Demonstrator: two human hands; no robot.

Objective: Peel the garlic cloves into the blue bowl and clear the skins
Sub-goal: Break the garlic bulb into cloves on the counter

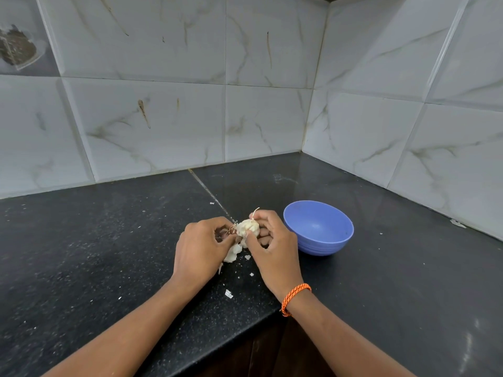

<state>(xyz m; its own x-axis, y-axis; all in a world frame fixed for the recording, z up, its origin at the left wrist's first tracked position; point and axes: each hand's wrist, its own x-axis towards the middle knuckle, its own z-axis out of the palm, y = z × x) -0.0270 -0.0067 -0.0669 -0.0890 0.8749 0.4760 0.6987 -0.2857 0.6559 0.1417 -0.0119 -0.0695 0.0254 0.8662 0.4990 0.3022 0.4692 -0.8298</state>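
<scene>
Presently, both hands meet over the black counter, just in front of the corner of the tiled wall. The right hand has its fingers curled round a garlic bulb, the thumb pressed against its near side; a dry stalk stands up from the top of the bulb. The left hand pinches at the bulb's left side, where brown root threads show; its fingers are bent inward, gripping loose skin there. Pale skins hang and lie under the bulb, between the two hands, with smaller flakes scattered on the counter nearer the edge. The blue bowl stands upright just to the right of the right hand, its inside showing nothing. An orange cord band circles the right wrist.
</scene>
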